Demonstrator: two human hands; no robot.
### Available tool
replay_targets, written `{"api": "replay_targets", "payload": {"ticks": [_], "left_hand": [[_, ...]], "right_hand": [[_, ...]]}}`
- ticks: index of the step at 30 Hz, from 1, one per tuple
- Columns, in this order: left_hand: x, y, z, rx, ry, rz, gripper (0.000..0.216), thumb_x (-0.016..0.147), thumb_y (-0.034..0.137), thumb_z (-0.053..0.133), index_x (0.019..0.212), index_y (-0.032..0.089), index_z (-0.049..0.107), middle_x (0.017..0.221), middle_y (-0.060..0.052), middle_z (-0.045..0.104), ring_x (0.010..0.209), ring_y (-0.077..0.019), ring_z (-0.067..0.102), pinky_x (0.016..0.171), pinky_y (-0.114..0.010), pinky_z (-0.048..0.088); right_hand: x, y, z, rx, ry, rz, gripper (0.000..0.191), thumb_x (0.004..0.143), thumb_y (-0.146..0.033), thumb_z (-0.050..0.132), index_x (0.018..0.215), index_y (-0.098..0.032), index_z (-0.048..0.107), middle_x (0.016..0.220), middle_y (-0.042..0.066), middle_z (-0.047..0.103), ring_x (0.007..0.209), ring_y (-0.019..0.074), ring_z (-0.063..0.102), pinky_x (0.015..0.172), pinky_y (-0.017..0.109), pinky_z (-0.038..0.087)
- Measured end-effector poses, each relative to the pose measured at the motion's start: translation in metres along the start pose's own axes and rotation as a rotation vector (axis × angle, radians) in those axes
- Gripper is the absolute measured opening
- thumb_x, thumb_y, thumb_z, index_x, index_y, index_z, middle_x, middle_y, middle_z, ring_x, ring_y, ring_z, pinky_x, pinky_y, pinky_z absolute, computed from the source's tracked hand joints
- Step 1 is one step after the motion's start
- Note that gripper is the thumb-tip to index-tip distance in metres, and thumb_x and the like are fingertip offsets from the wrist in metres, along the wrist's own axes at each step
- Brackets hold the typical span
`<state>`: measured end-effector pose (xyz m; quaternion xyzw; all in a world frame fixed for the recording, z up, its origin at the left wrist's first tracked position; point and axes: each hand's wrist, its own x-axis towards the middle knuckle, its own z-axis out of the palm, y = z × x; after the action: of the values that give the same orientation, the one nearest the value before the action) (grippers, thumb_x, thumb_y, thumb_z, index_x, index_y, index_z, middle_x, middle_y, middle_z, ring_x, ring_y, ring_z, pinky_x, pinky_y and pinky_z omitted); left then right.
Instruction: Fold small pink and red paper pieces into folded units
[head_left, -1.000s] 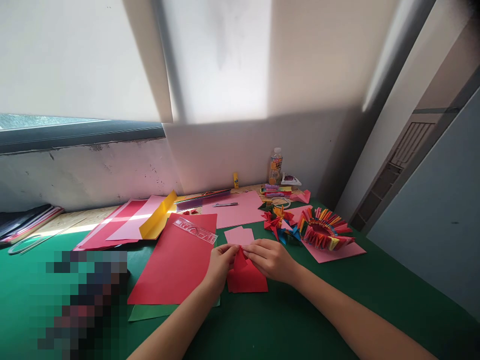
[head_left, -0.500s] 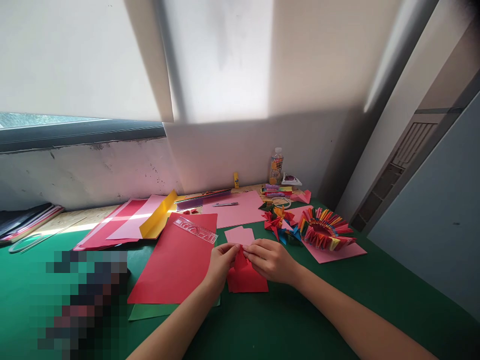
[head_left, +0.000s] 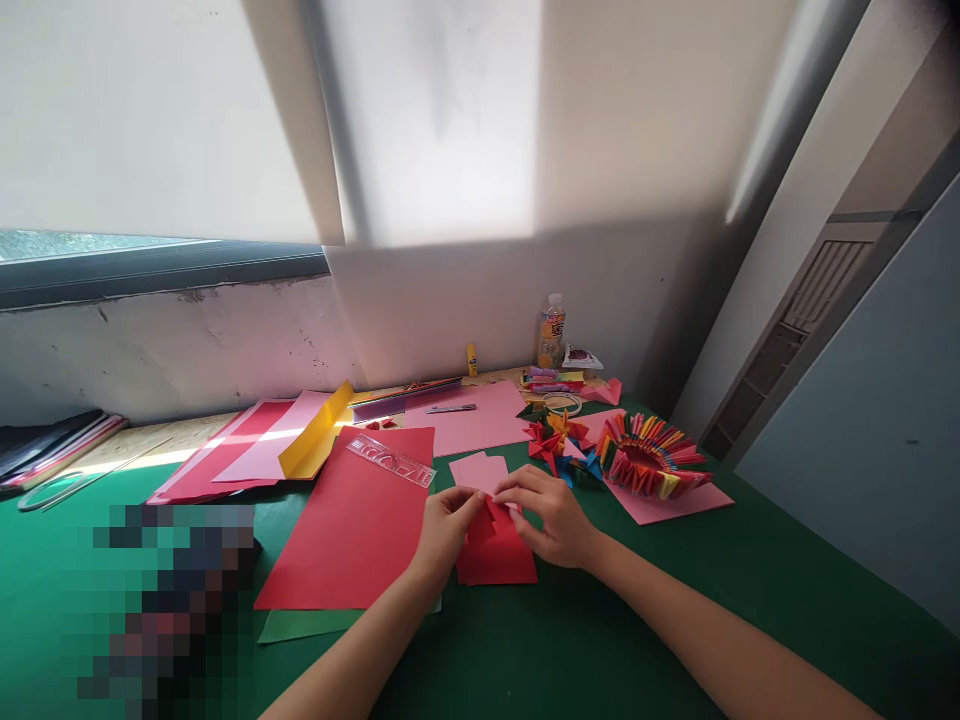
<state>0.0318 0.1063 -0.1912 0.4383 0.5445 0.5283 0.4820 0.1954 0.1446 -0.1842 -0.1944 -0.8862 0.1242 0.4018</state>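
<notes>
My left hand (head_left: 441, 530) pinches a small folded piece of red paper (head_left: 481, 524) between thumb and fingers. My right hand (head_left: 556, 518) is just to its right, fingers apart, with a fingertip close to the top of the folded piece; whether it touches is unclear. Beneath both hands lie small red paper pieces (head_left: 498, 568), with pink paper pieces (head_left: 480, 467) just behind them. To the left, a large red sheet (head_left: 345, 540) rests over a green sheet (head_left: 307, 628), and a clear template ruler (head_left: 391, 461) lies across its upper part.
Folded paper stars (head_left: 556, 440) and a multicoloured folded paper ring (head_left: 652, 460) sit at right. Behind are a pen (head_left: 451, 408) on a pink sheet (head_left: 465, 430), a glue stick (head_left: 472, 360) and a bottle (head_left: 551, 335). A yellow folded sheet (head_left: 315, 440) stands left. A pixelated dark object (head_left: 180, 590) lies front left.
My right hand's fingers have spread and drawn slightly away from the folded red paper. The piece has tilted in my left hand, which has hardly moved.
</notes>
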Motion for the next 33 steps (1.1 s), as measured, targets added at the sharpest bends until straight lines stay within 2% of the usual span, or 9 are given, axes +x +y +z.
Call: {"api": "replay_targets", "payload": {"ticks": [3, 6, 10, 16, 20, 33], "left_hand": [[-0.001, 0.000, 0.002, 0.051, -0.041, 0.059, 0.029, 0.065, 0.041, 0.062, 0.069, 0.012, 0.066, 0.066, -0.005, 0.062, 0.061, -0.0141, 0.053, 0.053, -0.021, 0.040], [-0.002, 0.000, 0.003, 0.074, -0.073, 0.111, 0.027, 0.068, 0.040, 0.060, 0.070, 0.013, 0.066, 0.070, -0.006, 0.064, 0.067, -0.0161, 0.056, 0.058, -0.022, 0.042], [-0.002, -0.002, 0.003, 0.087, -0.088, 0.120, 0.027, 0.069, 0.039, 0.060, 0.072, 0.014, 0.067, 0.072, -0.006, 0.065, 0.068, -0.0163, 0.057, 0.060, -0.022, 0.042], [-0.001, -0.005, 0.002, 0.116, -0.055, 0.125, 0.026, 0.070, 0.038, 0.059, 0.072, 0.013, 0.066, 0.072, -0.007, 0.065, 0.068, -0.0169, 0.057, 0.059, -0.023, 0.042], [-0.001, -0.005, 0.003, 0.142, -0.037, 0.135, 0.025, 0.070, 0.036, 0.058, 0.071, 0.013, 0.065, 0.071, -0.007, 0.065, 0.069, -0.0173, 0.056, 0.061, -0.024, 0.043], [-0.001, -0.005, 0.003, 0.143, -0.031, 0.137, 0.023, 0.069, 0.035, 0.058, 0.068, 0.013, 0.065, 0.069, -0.006, 0.064, 0.068, -0.0168, 0.056, 0.062, -0.024, 0.043]], "right_hand": [[0.002, 0.000, 0.002, 0.152, 0.025, 0.262, 0.020, 0.084, -0.024, 0.041, 0.076, -0.016, 0.059, 0.076, 0.005, 0.057, 0.072, 0.0149, 0.052, 0.066, 0.026, 0.043], [0.004, 0.003, 0.006, 0.315, -0.022, 0.486, 0.025, 0.082, -0.034, 0.047, 0.069, -0.015, 0.058, 0.065, 0.002, 0.055, 0.061, 0.0128, 0.050, 0.054, 0.022, 0.039], [0.004, 0.006, 0.008, 0.512, -0.122, 0.633, 0.032, 0.077, -0.044, 0.053, 0.069, -0.014, 0.059, 0.063, 0.001, 0.055, 0.055, 0.0113, 0.048, 0.048, 0.020, 0.035], [0.004, 0.009, 0.010, 0.557, -0.144, 0.633, 0.034, 0.077, -0.046, 0.054, 0.071, -0.013, 0.057, 0.065, 0.002, 0.054, 0.058, 0.0109, 0.047, 0.050, 0.019, 0.035], [0.003, 0.009, 0.012, 0.519, -0.149, 0.589, 0.032, 0.080, -0.044, 0.051, 0.072, -0.013, 0.055, 0.070, 0.002, 0.054, 0.064, 0.0118, 0.047, 0.055, 0.020, 0.036], [0.006, 0.005, 0.008, 0.406, -0.175, 0.537, 0.032, 0.084, -0.041, 0.046, 0.070, -0.013, 0.053, 0.066, 0.001, 0.052, 0.062, 0.0109, 0.044, 0.055, 0.020, 0.034]]}}
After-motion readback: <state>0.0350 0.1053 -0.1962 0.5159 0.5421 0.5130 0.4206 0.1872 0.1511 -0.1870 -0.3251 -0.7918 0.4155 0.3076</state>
